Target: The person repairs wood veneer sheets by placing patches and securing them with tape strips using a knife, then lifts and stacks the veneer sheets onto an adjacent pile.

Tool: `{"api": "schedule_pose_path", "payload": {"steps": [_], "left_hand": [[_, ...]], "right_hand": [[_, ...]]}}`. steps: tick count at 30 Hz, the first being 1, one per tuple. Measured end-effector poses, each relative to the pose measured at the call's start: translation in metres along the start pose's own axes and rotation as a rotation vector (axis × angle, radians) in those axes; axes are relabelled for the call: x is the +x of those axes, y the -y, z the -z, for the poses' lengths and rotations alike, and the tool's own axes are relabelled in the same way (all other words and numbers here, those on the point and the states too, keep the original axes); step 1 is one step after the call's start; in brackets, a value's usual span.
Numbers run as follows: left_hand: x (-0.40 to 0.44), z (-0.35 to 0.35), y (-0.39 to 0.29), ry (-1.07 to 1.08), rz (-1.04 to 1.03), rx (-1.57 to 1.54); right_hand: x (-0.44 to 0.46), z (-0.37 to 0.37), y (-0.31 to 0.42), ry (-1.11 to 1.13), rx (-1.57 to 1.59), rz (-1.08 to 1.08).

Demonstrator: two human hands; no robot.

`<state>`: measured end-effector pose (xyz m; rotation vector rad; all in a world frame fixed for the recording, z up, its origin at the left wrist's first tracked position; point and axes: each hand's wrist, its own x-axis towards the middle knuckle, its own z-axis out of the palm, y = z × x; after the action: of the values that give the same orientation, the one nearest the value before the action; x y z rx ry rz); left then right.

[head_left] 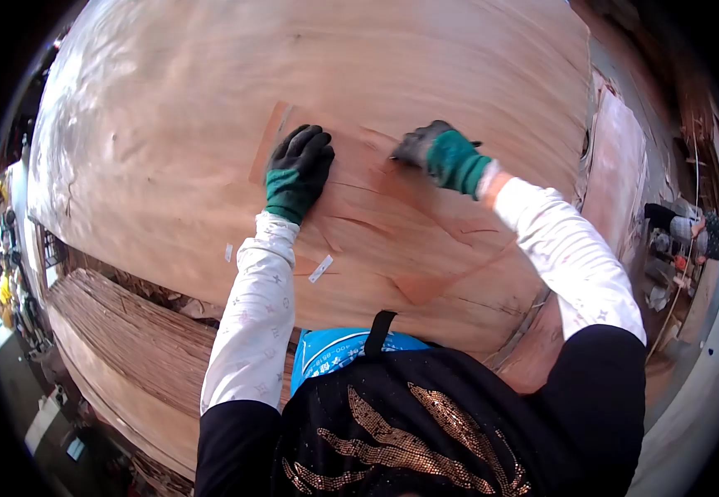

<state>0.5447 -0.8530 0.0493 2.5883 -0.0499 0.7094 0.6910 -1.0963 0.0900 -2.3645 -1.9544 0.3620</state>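
A large sheet of thin wood veneer (pixel 169 149) lies in front of me, with splits near its middle. My left hand (pixel 300 170), in a green and black glove, rests flat on a reddish veneer piece (pixel 270 141), fingers stretched forward. To the right, my right hand (pixel 442 155), in a matching glove, is curled closed above the split area. A dark thing sticks out beside it, too blurred to name. A loose reddish strip (pixel 426 286) lies nearer to me. Two small white labels are on the sheet, one (pixel 320 268) beside my left forearm.
A stack of veneer sheets (pixel 135 331) stands at the lower left. More veneer (pixel 616 157) lies beyond the right edge. At the far right a person (pixel 717 238) is partly visible. Assorted items line the far left.
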Motion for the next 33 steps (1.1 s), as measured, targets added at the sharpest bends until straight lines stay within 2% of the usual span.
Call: {"api": "schedule_pose_path", "payload": {"steps": [3, 6, 9, 11, 12, 15, 16, 19, 22, 26, 30, 33], "left_hand": [[-0.001, -0.001, 0.001, -0.022, -0.042, 0.05], [0.003, 0.004, -0.001, -0.012, -0.026, 0.102], [0.007, 0.009, -0.006, -0.022, -0.028, 0.115], [0.009, 0.01, -0.003, -0.032, -0.036, 0.089], [0.009, 0.011, 0.0, 0.006, -0.043, 0.073], [0.012, 0.011, -0.003, 0.014, 0.036, 0.059], [0.011, 0.01, -0.003, 0.01, 0.057, 0.049], [0.011, 0.011, -0.003, 0.032, 0.066, 0.052], [0.011, 0.009, -0.003, 0.027, 0.074, 0.059], [0.014, 0.007, 0.0, 0.016, 0.036, 0.084], [0.009, 0.007, -0.001, 0.038, 0.025, 0.097], [0.008, 0.006, 0.0, 0.03, 0.008, 0.118]], "right_hand": [[0.001, 0.05, -0.013, 0.421, 0.038, -0.116], [0.025, 0.033, -0.023, -0.187, 0.368, -0.134], [0.1, 0.016, -0.002, -0.571, 0.517, 0.06], [0.151, 0.012, 0.01, -0.423, 0.166, 0.179], [0.168, 0.003, 0.012, -0.566, 0.246, 0.306], [0.204, 0.001, 0.015, -0.335, 0.17, 0.387], [0.209, -0.001, 0.014, -0.345, 0.179, 0.43], [0.216, 0.031, 0.019, 0.041, 0.111, 0.429], [0.219, 0.006, 0.016, -0.197, 0.152, 0.463], [0.196, 0.006, -0.003, -0.047, 0.231, 0.324], [0.167, -0.011, -0.006, -0.462, 0.247, 0.266], [0.141, 0.002, -0.004, -0.358, 0.14, 0.139]]}}
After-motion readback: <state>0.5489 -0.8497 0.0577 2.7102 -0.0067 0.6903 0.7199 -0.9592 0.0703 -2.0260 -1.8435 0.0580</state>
